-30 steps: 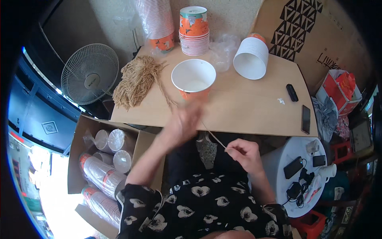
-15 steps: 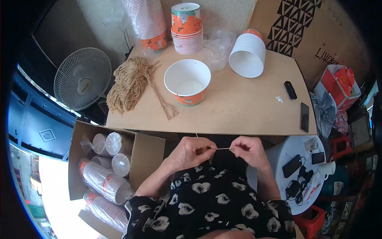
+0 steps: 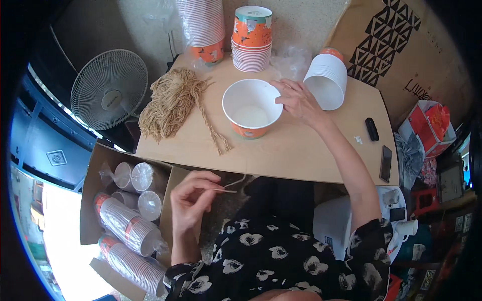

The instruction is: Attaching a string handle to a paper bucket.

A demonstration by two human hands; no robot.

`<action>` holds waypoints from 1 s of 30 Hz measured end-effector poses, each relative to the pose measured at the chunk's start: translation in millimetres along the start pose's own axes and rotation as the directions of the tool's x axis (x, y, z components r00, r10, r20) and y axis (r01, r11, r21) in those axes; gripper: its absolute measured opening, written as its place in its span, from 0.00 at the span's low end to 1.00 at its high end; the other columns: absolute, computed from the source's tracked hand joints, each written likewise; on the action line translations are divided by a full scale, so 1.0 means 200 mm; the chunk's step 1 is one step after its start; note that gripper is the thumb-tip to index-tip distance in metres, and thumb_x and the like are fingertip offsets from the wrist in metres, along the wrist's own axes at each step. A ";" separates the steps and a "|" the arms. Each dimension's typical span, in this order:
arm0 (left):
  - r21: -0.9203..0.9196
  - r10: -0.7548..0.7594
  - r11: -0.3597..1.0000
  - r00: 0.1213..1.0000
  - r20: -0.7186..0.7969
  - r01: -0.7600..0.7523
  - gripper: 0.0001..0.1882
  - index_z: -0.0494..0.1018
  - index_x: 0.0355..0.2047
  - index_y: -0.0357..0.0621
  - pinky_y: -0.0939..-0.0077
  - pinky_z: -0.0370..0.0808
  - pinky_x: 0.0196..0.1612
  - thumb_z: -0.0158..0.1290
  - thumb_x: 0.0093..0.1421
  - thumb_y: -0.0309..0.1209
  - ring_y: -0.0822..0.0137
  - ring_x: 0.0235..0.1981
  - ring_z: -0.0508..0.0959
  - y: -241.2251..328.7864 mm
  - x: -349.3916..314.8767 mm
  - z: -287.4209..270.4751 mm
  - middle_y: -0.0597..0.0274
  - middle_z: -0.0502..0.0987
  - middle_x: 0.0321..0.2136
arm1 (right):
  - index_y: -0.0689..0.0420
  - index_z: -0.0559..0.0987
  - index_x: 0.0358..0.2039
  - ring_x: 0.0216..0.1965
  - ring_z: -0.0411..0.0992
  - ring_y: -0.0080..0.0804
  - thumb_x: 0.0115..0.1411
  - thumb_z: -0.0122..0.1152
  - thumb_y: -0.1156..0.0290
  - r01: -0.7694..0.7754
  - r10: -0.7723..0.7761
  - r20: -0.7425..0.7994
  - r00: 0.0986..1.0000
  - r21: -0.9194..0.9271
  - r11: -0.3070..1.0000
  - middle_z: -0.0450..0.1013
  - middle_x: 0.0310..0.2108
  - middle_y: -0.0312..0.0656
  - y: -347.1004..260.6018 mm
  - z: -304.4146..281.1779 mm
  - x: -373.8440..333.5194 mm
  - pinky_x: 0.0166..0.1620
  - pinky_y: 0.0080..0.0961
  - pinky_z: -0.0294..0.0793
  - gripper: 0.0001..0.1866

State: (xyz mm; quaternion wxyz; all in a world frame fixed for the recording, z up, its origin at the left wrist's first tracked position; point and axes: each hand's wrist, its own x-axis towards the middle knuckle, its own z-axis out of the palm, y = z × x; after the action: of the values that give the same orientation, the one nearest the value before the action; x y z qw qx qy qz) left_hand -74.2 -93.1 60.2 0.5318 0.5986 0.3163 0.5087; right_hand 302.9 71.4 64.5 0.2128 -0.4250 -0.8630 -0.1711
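Note:
My left hand (image 3: 193, 198) is just off the table's front edge, thumb and fingers pinched on a thin length of tan twine (image 3: 244, 179), its ends sticking out to the right. My right hand (image 3: 299, 103) reaches forward across the table and grips the right rim of an upright paper bucket (image 3: 248, 134), white inside and orange with green outside. Some of its fingertips are hidden at the rim. To the bucket's left lies a bundle of tan twine (image 3: 168, 105), with loose strands trailing toward the front.
Behind stand an upturned bucket stack (image 3: 252, 37) and a bagged stack (image 3: 206, 30). Another stack (image 3: 329, 83) lies on its side. A cardboard box (image 3: 90, 215) of wrapped buckets sits left, near a fan (image 3: 110, 90). A phone (image 3: 385, 163) and black object (image 3: 371, 129) lie right.
My right hand has let go of the twine and moved forward to the bucket's rim. My left hand has shifted left, still pinching the twine. The view has shifted slightly.

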 end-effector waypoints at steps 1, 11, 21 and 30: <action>-0.099 -0.001 0.995 0.998 -0.058 -0.004 0.02 0.78 0.35 0.32 0.86 0.73 0.25 0.55 0.64 0.18 0.73 0.29 0.80 0.00 -0.03 -0.04 0.48 0.77 0.46 | 0.55 0.82 0.36 0.62 0.69 0.38 0.53 0.67 0.74 0.076 -0.076 0.007 0.997 -0.049 0.996 0.75 0.54 0.41 -0.03 -0.02 0.02 0.62 0.40 0.66 0.08; -0.012 0.286 0.955 0.929 -0.236 -0.297 0.04 0.78 0.37 0.33 0.87 0.65 0.25 0.59 0.61 0.18 0.78 0.23 0.70 -0.03 0.17 -0.20 0.59 0.74 0.35 | 0.57 0.77 0.27 0.37 0.78 0.40 0.56 0.59 0.74 -0.037 0.017 0.151 0.988 0.126 0.991 0.77 0.29 0.43 -0.71 0.02 0.09 0.44 0.40 0.75 0.02; -0.041 0.256 0.965 0.965 -0.053 -0.258 0.04 0.78 0.37 0.32 0.86 0.73 0.29 0.59 0.61 0.15 0.77 0.29 0.77 -0.07 0.46 0.05 0.61 0.75 0.35 | 0.61 0.78 0.37 0.47 0.77 0.52 0.55 0.71 0.57 -0.510 0.411 0.396 0.821 0.188 0.839 0.79 0.41 0.52 -0.68 0.04 0.28 0.48 0.46 0.74 0.20; 0.110 0.159 0.984 0.975 -0.155 -0.143 0.03 0.84 0.34 0.38 0.86 0.59 0.26 0.64 0.59 0.20 0.84 0.24 0.63 -0.32 0.63 0.09 0.76 0.66 0.25 | 0.55 0.84 0.42 0.53 0.74 0.40 0.56 0.71 0.66 -0.249 0.192 0.233 0.953 0.250 0.935 0.81 0.41 0.42 -0.38 -0.18 -0.19 0.69 0.45 0.57 0.13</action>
State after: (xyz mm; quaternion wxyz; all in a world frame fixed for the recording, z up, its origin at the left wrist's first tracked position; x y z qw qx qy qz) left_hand -11.4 32.4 35.0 0.4338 0.6029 0.3369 0.5787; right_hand 270.8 -15.2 67.5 0.1983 -0.5010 -0.8422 0.0209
